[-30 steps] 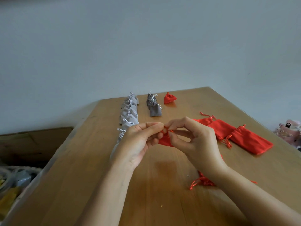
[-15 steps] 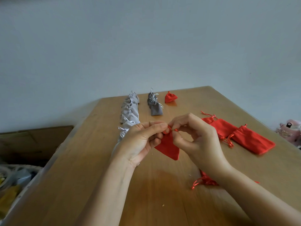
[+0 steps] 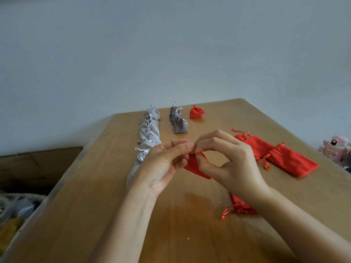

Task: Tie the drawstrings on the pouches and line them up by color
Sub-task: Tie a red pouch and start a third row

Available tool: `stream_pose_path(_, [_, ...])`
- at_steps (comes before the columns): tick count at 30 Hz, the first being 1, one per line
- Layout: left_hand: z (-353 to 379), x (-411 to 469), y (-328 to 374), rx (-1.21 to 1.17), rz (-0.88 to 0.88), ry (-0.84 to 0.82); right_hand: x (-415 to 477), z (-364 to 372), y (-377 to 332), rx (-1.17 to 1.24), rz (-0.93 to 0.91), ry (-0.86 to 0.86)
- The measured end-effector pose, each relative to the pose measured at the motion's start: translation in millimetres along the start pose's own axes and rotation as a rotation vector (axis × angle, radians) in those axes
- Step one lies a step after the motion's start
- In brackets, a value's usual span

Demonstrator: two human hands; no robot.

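Observation:
Above the middle of the wooden table (image 3: 106,215) my left hand (image 3: 163,165) and my right hand (image 3: 229,162) pinch the red drawstring at the neck of a small red pouch (image 3: 193,167), which hangs below my fingertips. A row of several light grey tied pouches (image 3: 149,128) runs away from me on the left. Beside it stands a short row of dark grey pouches (image 3: 178,123). One tied red pouch (image 3: 196,112) sits at the far end to their right. Two flat untied red pouches (image 3: 292,162) lie to the right. Another red pouch (image 3: 240,205) lies partly under my right wrist.
A brown cardboard box (image 3: 34,168) stands beside the table on the left, with a basket of mixed items (image 3: 17,211) below it. A pink object (image 3: 336,149) rests past the table's right edge. A pale wall rises behind the table.
The red pouch has dropped from bunched between my fingers to hanging below them. Both hands stay together at its neck, working the string.

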State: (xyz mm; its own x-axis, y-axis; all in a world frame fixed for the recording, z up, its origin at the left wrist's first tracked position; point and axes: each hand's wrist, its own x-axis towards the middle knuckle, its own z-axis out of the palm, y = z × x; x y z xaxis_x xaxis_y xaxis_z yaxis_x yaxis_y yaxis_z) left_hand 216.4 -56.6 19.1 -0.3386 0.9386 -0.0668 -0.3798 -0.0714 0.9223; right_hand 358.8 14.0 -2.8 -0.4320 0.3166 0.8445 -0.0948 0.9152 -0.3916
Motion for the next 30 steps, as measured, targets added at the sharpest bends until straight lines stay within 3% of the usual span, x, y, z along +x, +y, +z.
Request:
stream_pose_path(3, [1.1, -1.7, 0.7, 0.001, 0.038, 0.025, 2.7, -6.6, -1.7, 0.101, 0.128, -0.038])
stream_pose_path(6, [1.1, -4.9, 4.2, 0.032, 0.082, -0.017, 9.4, -16.1, -3.0, 0.525, 0.481, -0.108])
stream_pose_path(8, [0.7, -7.1, 6.3, 0.060, 0.105, -0.055, 11.4, -18.5, -0.8, 0.658, 0.577, -0.201])
stream_pose_path(17, [2.2, -13.6, 6.2, 0.264, 0.240, -0.120, 10.1, -14.1, -2.0, 0.560, 0.540, -0.240])
stream_pose_path(30, [1.5, -11.5, -4.5, 0.827, 0.606, 0.088, 8.6, -16.7, 8.0, 0.466, 0.574, -0.263])
